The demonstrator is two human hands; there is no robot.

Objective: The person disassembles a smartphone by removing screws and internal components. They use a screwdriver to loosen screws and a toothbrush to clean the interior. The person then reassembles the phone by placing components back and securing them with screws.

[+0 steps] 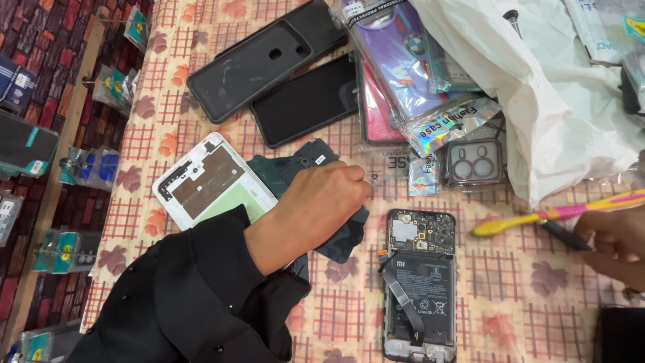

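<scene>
An opened phone (420, 282) lies face down on the checked tablecloth (524, 296), its battery and circuit board bare. My left hand (322, 205), in a black sleeve, rests with curled fingers on a dark back cover (295, 167) just left of the phone; whether it pinches anything is hidden. My right hand (618, 245) at the right edge grips a thin black tool (564, 235) that points toward the phone. A yellow and pink toothbrush (537, 218) lies just above that tool, its head near the phone's top right corner.
A white phone frame (205, 181) lies left of my left hand. Black phone cases (262, 60) and a black panel (306, 101) sit at the back, beside packaged cases (396, 60), a clear case (474, 161) and a white plastic bag (537, 87). The table edge runs down the left.
</scene>
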